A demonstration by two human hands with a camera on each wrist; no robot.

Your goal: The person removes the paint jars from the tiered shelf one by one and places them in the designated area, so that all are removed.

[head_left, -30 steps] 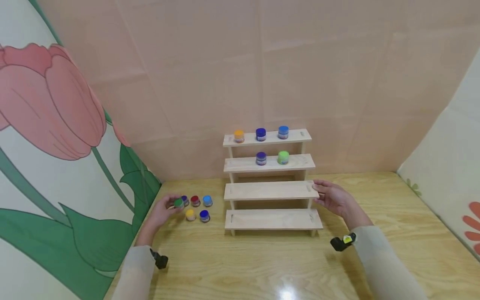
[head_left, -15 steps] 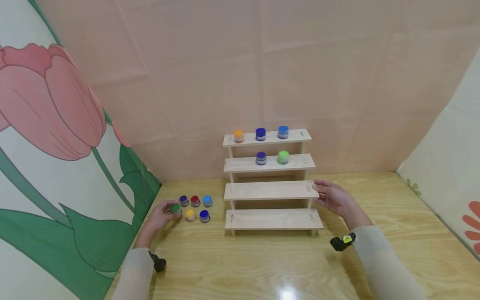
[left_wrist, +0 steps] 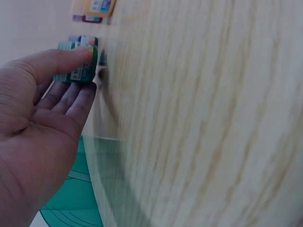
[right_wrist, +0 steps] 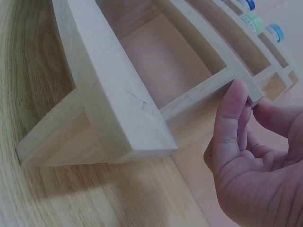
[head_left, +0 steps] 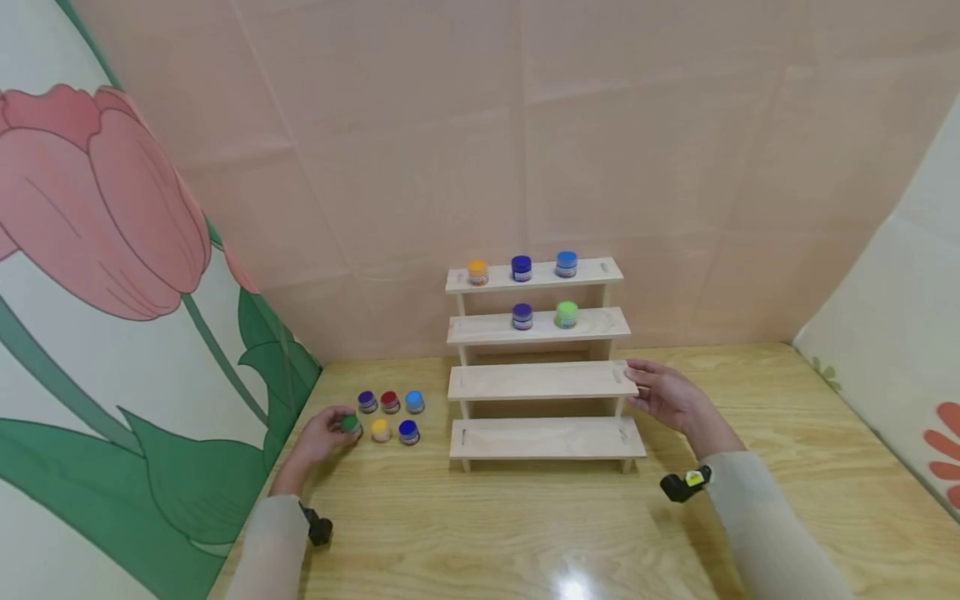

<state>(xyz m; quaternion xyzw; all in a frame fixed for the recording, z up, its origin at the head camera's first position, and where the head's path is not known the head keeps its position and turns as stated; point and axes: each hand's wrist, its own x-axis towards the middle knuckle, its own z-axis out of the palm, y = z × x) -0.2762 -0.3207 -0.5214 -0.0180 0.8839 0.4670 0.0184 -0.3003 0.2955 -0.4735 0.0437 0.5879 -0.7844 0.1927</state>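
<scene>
A person's left hand (head_left: 321,435) pinches a green-lidded jar (head_left: 350,424) near other small jars (head_left: 381,430) on the counter (head_left: 450,533); the right hand (head_left: 667,398) grips a stepped shelf (head_left: 540,381) by one end.

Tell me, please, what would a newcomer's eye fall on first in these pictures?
Probably the large pink tulip at the left of the head view, then the four-tiered wooden shelf in the middle, with five small jars on its upper two tiers. Below left, the left hand holds a green jar; the right hand pinches the shelf's right end.
</scene>
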